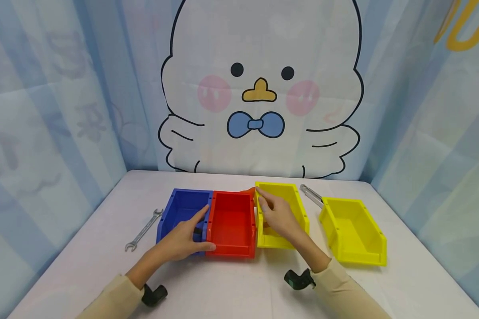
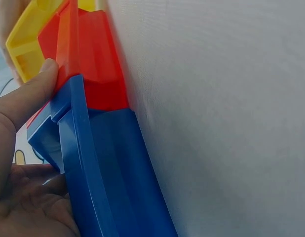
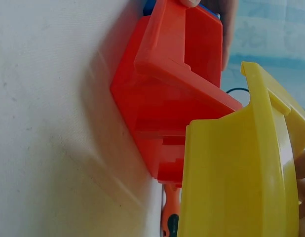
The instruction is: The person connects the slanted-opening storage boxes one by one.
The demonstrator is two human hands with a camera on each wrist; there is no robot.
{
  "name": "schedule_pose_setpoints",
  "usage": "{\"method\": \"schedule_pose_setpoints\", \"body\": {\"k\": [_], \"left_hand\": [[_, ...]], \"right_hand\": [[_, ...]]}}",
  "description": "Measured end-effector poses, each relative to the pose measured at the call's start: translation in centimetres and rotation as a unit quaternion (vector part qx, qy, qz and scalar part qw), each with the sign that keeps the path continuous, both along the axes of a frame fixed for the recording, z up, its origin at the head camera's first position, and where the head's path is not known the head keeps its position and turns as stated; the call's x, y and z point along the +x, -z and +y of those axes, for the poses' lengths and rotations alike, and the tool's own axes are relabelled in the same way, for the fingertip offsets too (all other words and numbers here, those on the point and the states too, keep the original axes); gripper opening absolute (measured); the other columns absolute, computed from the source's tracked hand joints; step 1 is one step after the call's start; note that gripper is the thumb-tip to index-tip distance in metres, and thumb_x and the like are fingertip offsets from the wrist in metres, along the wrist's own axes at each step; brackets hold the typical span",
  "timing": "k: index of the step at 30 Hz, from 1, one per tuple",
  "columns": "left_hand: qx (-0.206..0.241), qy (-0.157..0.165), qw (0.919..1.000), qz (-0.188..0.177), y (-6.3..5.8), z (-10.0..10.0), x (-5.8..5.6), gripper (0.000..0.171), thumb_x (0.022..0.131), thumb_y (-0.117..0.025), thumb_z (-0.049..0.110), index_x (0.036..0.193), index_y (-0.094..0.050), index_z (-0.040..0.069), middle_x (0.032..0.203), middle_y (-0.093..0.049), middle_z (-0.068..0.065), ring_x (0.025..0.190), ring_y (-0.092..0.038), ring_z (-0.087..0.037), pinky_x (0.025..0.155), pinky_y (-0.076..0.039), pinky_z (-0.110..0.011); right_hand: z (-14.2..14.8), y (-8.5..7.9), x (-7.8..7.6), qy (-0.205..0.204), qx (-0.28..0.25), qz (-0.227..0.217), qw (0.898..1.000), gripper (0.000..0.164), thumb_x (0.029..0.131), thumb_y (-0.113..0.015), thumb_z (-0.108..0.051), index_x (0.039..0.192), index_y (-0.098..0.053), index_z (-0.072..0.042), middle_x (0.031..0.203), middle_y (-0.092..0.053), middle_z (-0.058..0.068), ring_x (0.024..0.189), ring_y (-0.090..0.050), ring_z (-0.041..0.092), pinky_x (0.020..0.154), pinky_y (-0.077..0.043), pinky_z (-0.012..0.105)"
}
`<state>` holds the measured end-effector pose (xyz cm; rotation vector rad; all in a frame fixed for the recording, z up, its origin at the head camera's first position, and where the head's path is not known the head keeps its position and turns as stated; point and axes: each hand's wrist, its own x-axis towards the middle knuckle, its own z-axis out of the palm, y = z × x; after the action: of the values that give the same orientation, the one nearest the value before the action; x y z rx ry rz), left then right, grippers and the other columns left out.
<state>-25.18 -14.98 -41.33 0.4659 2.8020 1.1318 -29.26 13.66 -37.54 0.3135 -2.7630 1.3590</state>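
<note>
A blue bin point(image 1: 174, 217) and a red bin point(image 1: 231, 221) stand side by side on the table, their walls touching. My left hand point(image 1: 183, 239) grips the adjoining walls, thumb on the red bin's front rim and the other fingers reaching into the blue bin. My right hand point(image 1: 279, 215) holds a yellow bin point(image 1: 285, 190) by its left wall, index finger at the rear corner. In the right wrist view that yellow bin point(image 3: 221, 177) sits close beside the red bin point(image 3: 162, 94), raised above its base. Part of the right hand's grip is hidden behind the wall.
A second yellow bin point(image 1: 355, 230) stands at the right, with a silver metal tool point(image 1: 312, 194) behind it. An open-ended wrench point(image 1: 144, 230) lies left of the blue bin. Behind the red bin, an orange handle point(image 3: 170, 210) shows. Curtains enclose the table point(image 1: 231, 288).
</note>
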Motion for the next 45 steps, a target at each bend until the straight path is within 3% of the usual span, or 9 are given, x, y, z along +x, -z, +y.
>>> {"method": "schedule_pose_setpoints", "body": {"k": [15, 24, 38, 45], "left_hand": [[-0.008, 0.006, 0.9999, 0.005, -0.1, -0.1, 0.0, 0.115, 0.084, -0.089, 0.043, 0.171, -0.019, 0.017, 0.166, -0.043, -0.024, 0.144, -0.054, -0.049, 0.102, -0.06, -0.059], [-0.011, 0.008, 0.9999, 0.009, -0.1, -0.1, 0.1, 0.114, 0.085, -0.089, 0.043, 0.171, -0.019, 0.016, 0.166, -0.044, -0.024, 0.143, -0.054, -0.048, 0.104, -0.058, -0.06], [-0.012, 0.009, 0.9998, 0.015, -0.2, -0.1, 0.2, 0.113, 0.085, -0.088, 0.043, 0.171, -0.02, 0.016, 0.164, -0.047, -0.023, 0.14, -0.057, -0.047, 0.103, -0.06, -0.058], [-0.01, 0.01, 0.9998, 0.013, -0.2, -0.2, 0.2, 0.113, 0.085, -0.088, 0.044, 0.171, -0.019, 0.016, 0.166, -0.045, -0.023, 0.143, -0.055, -0.048, 0.105, -0.058, -0.061]], "right_hand": [[-0.1, 0.5, 0.1, 0.0, -0.003, 0.007, 1.0, 0.049, 0.113, -0.051, -0.025, 0.161, -0.047, -0.027, 0.088, -0.056, 0.008, 0.084, -0.056, 0.02, 0.068, -0.059, 0.023], [-0.1, 0.6, 0.1, -0.001, 0.003, 0.019, 1.0, 0.048, 0.112, -0.051, -0.025, 0.16, -0.048, -0.026, 0.08, -0.05, 0.005, 0.077, -0.052, 0.018, 0.06, -0.047, 0.019], [0.1, 1.3, 0.0, -0.013, -0.016, 0.018, 1.0, 0.047, 0.112, -0.052, -0.024, 0.159, -0.05, -0.022, 0.073, -0.045, 0.002, 0.069, -0.049, 0.017, 0.057, -0.048, 0.019], [0.0, 2.2, 0.0, -0.011, -0.009, 0.029, 0.999, 0.047, 0.112, -0.052, -0.025, 0.159, -0.05, -0.02, 0.071, -0.044, 0.001, 0.067, -0.046, 0.016, 0.056, -0.041, 0.018]]}}
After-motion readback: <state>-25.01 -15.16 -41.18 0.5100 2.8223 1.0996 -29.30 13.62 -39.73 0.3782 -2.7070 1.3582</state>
